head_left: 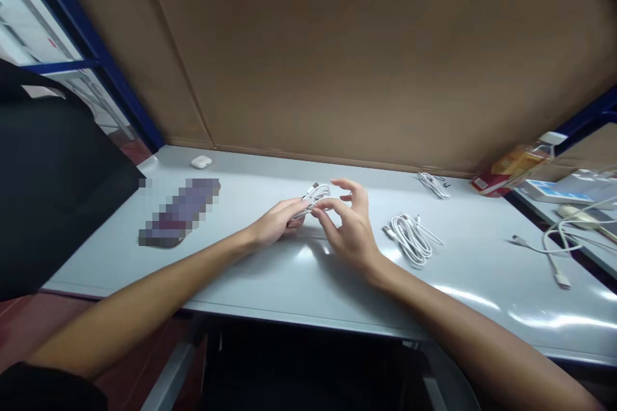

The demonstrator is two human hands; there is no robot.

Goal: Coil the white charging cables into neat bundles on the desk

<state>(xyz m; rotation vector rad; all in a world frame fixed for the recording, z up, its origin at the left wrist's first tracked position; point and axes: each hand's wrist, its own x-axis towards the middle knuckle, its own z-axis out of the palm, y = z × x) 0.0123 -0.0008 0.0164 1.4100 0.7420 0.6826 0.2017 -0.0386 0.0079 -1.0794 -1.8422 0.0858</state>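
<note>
A coiled white USB cable [315, 192] is held a little above the table's middle, its metal plug pointing up at the back. My left hand [279, 223] wraps round the near left side of the coil, thumb on top. With thumb and index finger, my right hand [349, 225] pinches a strand at the coil's right side; its other fingers are raised and bent. To the right of my hands lies another bundled white cable [412, 239]. A smaller white cable bundle [434, 185] rests farther back.
The grey table [289, 289] ends at a tall brown panel [337, 64]. A white earphone case [201, 162] and a blurred-out phone-like object [180, 215] lie left. A drink bottle [518, 164] leans at the back right, near loose white cables [549, 249]. A black chair back [53, 186] stands left.
</note>
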